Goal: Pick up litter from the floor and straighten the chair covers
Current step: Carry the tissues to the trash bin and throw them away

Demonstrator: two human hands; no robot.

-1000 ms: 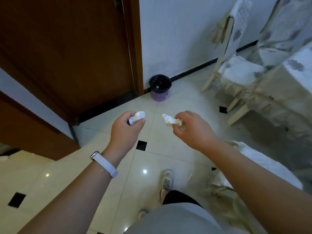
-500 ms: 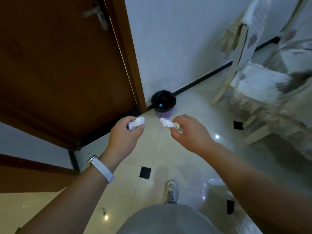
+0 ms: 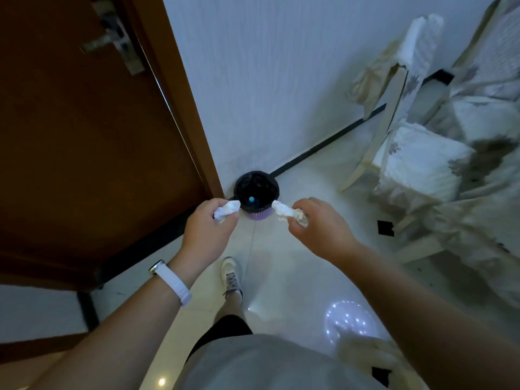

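Litter: the bin (image 3: 256,192) at 12 o'clock is nearer now; left hand (image 3: 209,230) and right hand (image 3: 318,228) each grip tissue tightly, ready to drop

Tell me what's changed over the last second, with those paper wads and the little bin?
The person walked up to the purple bin; it now sits just beyond both hands. The left hand and right hand still grip their crumpled tissues; nothing dropped yet.

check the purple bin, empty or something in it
Not empty: a small blue object lies inside the purple bin, against its dark liner.
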